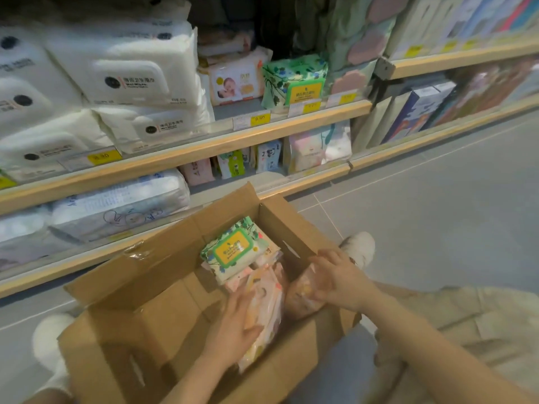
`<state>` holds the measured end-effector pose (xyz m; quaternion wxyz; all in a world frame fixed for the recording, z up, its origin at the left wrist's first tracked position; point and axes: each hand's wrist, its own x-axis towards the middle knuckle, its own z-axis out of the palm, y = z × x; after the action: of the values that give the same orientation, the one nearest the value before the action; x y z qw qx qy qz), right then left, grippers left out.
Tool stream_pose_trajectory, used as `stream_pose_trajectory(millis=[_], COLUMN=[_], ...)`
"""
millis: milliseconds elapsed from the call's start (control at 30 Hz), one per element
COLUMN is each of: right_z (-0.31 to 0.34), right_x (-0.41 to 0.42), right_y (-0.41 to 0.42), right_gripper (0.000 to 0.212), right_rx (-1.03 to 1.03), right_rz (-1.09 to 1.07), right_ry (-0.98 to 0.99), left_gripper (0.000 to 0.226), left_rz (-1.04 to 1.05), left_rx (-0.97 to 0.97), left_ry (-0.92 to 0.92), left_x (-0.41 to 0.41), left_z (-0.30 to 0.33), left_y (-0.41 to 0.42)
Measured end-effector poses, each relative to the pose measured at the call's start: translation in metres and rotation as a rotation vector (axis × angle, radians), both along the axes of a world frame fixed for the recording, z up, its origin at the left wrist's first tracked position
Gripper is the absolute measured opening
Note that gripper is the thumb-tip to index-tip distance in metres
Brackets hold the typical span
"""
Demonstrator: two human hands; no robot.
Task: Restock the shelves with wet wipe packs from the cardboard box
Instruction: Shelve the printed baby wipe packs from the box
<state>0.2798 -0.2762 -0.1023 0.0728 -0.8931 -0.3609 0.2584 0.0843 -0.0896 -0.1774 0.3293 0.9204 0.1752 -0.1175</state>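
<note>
Risk: soft peach/pink film-wrapped wipe packs (267,304), stacked upright at box right side, likely to slump or slide apart if lifted between flat palms; slick film, no firm edge. Open brown corrugated cardboard box (163,287) on grey tile floor; flaps may snag packs on way out. Left hand (233,322): fingers straight, pressed flat vs stack. Right hand (335,279): fingers spread, loosely curled on rounded orange pack (300,298). Green leaf-print pack w/ yellow lid (233,247) lying atop, loose. Wood-edged shelf (186,153) above, part-filled.
</note>
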Motion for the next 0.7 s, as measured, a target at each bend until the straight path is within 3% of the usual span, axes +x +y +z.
stream_pose_trajectory(millis=[233,400,500,700], right_z=[-0.03,-0.037,-0.038,0.004], right_x=[-0.008,-0.004,-0.001,0.016], right_y=[-0.007,-0.001,0.003,0.011], right_gripper=[0.104,0.084,0.078,0.065], right_rx=[-0.087,-0.002,0.06,0.236], right_rz=[0.055,0.078,0.061,-0.152], right_ry=[-0.089,-0.159,-0.119,0.01], left_gripper=[0.114,0.095,0.084,0.09], left_rz=[0.11,0.19,0.196,0.205], left_rx=[0.103,0.175,0.065,-0.167], left_ry=[0.276,0.242,0.189,0.124], left_x=[0.015,0.024,0.021,0.004], left_z=[-0.038,-0.039,-0.035,-0.004], left_y=[-0.033,-0.036,-0.026,0.024])
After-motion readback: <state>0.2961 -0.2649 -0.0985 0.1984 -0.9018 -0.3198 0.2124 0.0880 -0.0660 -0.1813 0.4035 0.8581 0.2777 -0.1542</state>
